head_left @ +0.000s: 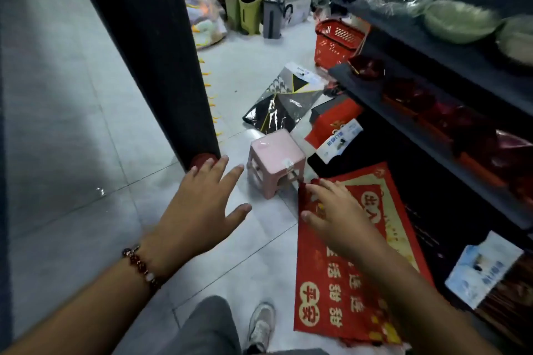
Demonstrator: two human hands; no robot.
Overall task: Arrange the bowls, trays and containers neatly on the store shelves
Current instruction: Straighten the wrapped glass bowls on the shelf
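Bowls point(458, 20) on dark shelves point(432, 46)

— What are the hands doing?
— The left hand point(199, 210) and right hand point(339, 210) both reach out, fingers spread, holding nothing.
— Below them?
— A pink stool point(275, 160) on the tiled floor point(72, 138), beside a red mat point(354, 262).
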